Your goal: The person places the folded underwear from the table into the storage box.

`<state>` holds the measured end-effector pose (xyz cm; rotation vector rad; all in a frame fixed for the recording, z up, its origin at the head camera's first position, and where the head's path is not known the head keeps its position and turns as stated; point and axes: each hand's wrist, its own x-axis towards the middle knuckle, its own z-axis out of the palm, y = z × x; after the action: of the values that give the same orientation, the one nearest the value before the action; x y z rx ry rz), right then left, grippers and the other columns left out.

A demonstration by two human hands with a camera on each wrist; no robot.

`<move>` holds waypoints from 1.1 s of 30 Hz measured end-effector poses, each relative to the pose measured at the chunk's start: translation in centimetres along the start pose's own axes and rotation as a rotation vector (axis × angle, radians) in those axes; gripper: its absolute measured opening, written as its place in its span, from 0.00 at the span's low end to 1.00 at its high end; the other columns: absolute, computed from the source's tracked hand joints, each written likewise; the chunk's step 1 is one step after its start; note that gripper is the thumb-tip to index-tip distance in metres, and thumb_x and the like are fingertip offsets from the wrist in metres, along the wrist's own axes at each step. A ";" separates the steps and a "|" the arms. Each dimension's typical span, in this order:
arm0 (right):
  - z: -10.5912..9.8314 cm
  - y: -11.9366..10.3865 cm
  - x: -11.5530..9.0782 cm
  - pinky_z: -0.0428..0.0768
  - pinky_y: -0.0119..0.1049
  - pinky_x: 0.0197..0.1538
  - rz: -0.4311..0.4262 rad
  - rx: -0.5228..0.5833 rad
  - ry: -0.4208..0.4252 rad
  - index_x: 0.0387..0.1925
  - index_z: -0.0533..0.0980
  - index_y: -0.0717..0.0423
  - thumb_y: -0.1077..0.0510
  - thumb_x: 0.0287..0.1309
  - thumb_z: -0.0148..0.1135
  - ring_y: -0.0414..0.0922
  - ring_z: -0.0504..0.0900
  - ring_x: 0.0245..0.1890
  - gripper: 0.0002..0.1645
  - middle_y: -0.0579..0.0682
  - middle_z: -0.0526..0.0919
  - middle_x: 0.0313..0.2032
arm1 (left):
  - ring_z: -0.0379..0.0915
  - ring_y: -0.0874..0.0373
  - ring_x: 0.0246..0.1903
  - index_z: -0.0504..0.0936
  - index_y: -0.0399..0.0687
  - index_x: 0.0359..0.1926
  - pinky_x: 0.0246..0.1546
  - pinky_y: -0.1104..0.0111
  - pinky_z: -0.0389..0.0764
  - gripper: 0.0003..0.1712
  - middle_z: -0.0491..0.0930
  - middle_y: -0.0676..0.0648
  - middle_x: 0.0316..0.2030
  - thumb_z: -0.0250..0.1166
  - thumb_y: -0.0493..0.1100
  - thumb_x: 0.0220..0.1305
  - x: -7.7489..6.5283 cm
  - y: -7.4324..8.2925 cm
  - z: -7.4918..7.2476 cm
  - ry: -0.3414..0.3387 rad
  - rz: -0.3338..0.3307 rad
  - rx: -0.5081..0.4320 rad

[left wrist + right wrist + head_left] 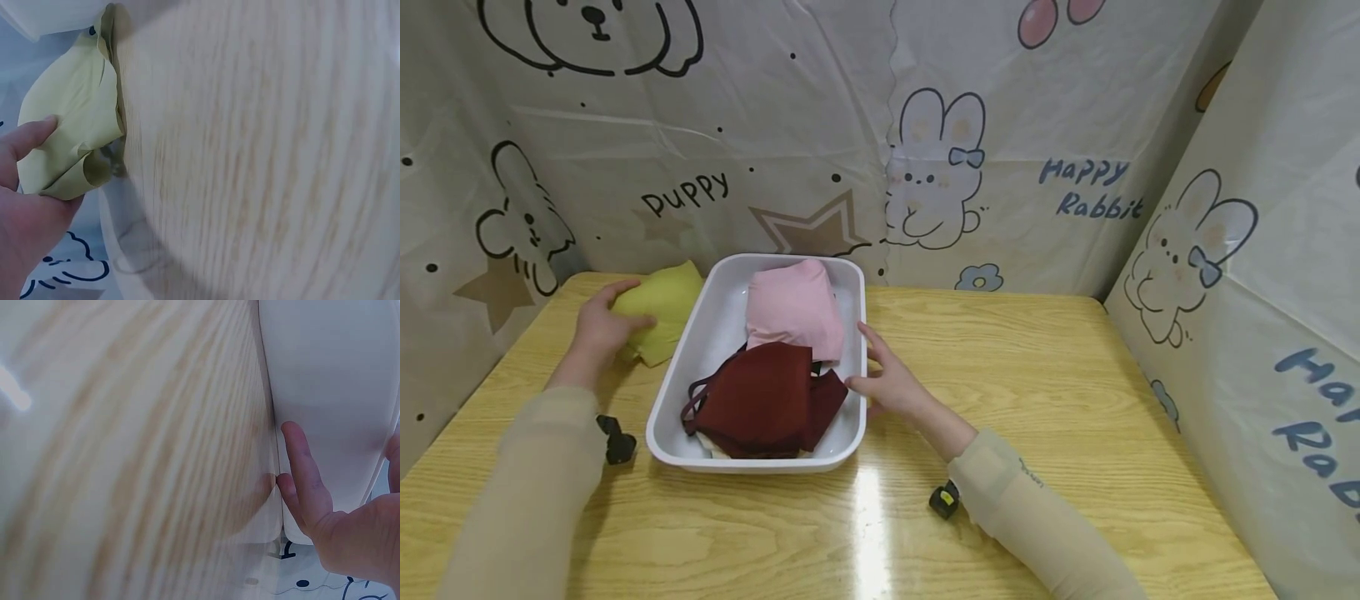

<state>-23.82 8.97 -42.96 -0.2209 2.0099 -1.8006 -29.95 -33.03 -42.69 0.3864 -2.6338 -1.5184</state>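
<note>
A folded yellow-green cloth [664, 304] lies at the back left of the table, beside the white plastic tub [658, 425]. My left hand [604, 321] grips its left side, with a digit over the top and part of the hand hidden behind the cloth in the left wrist view. Inside the tub, a pink folded cloth [793, 304] lies at the far end. A dark red cloth bundle [760, 400] with thin straps is in front of it. My right hand [891, 379] rests at the tub's right side, fingers extended along the outer wall and thumb at the rim.
Wood-grain table [1000, 375] surrounds the tub. Printed sheets with rabbit and puppy drawings form a back wall [820, 125] and side walls. Small black devices hang by both wrists, one near the left sleeve [550, 467].
</note>
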 end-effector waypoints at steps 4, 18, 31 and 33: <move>0.1 0.1 0.1 0.82 0.52 0.32 -0.008 -0.005 0.007 0.73 0.44 0.29 0.66 0.53 0.59 0.62 0.73 0.55 0.55 0.58 0.53 0.70 | 0.45 0.43 0.68 0.56 0.60 0.72 0.65 0.50 0.58 0.44 0.44 0.42 0.73 0.67 0.38 0.58 -0.1 -0.3 -0.2 0.020 -0.003 -0.009; 0.1 -0.1 -0.1 0.82 0.51 0.32 0.002 -0.008 0.015 0.72 0.45 0.26 0.65 0.53 0.59 0.62 0.71 0.57 0.54 0.56 0.53 0.70 | 0.44 0.51 0.69 0.59 0.72 0.69 0.66 0.58 0.59 0.44 0.45 0.51 0.74 0.69 0.41 0.56 -0.8 0.9 -0.7 0.085 -0.034 -0.089; 0.0 0.0 0.0 0.82 0.52 0.31 0.010 -0.011 0.006 0.72 0.44 0.26 0.66 0.54 0.60 0.62 0.71 0.57 0.55 0.56 0.52 0.70 | 0.54 0.55 0.63 0.62 0.70 0.68 0.46 0.82 0.70 0.44 0.50 0.52 0.71 0.69 0.37 0.54 -2.3 4.4 -0.9 0.100 -0.002 -0.117; 0.0 0.1 0.0 0.82 0.53 0.31 0.009 -0.005 -0.001 0.72 0.43 0.27 0.65 0.54 0.60 0.63 0.71 0.57 0.55 0.56 0.51 0.71 | 0.56 0.56 0.61 0.64 0.68 0.68 0.41 0.85 0.70 0.44 0.52 0.50 0.70 0.70 0.35 0.53 -2.6 4.9 -1.0 0.107 0.013 -0.118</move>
<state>-23.87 9.00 -43.02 -0.2138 2.0117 -1.7906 -28.11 -30.85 -37.79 0.4274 -2.4472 -1.5925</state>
